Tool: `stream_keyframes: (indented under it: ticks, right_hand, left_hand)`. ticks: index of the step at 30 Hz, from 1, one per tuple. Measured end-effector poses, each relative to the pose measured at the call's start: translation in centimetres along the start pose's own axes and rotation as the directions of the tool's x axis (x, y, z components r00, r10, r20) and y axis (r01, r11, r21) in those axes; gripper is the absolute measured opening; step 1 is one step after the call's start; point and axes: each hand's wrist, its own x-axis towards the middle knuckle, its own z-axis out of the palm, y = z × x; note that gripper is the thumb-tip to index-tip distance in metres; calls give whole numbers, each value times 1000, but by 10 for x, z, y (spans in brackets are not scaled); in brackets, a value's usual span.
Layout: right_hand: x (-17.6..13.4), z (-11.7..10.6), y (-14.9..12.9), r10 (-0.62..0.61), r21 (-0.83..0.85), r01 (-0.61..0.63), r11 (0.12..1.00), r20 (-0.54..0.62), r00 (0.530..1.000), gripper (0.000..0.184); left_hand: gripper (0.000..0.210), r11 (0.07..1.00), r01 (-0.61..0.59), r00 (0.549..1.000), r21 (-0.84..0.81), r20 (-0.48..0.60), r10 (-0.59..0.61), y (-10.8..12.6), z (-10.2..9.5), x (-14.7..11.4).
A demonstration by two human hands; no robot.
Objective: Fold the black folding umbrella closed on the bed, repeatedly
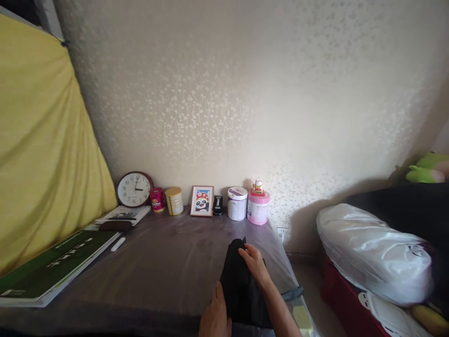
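Note:
A black item (236, 290), soft and fabric-like, is at the front right of the table; its exact kind I cannot make out. My right hand (253, 262) reaches across it and grips its far edge, thumb and fingers pressed together near a small dark tip. At its near left edge, my left hand (214, 311) is closed on the side, the fingers partly hidden. A dark grey strap-like piece (293, 293) lies to the right of my right forearm, and I cannot tell whether it joins the black item.
Along the wall stand a clock (135, 189), a red can (157, 200), a yellow tin (174, 201), a framed panda picture (202, 201), a white tub (237, 204) and a pink tub (258, 208) topped by a figurine. A green book (59, 264) lies left; a white bag (375, 252) sits right.

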Motion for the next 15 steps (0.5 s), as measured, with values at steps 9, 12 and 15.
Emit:
stream_keyframes:
  ticks: [9,12,15]
  right_hand:
    - [14,39,11,67,-396,-50,917,29,997,35]
    - [13,40,9,72,-449,-50,892,34,997,29]
    - [11,41,2,90,-494,-31,869,97,991,23]
  left_hand:
    - [79,1000,-21,999,20,-30,21,-3,-1,4]
    - [81,995,-95,993,11,-64,96,-18,10,9]
    - [80,983,-186,981,-6,-66,185,-39,17,10]
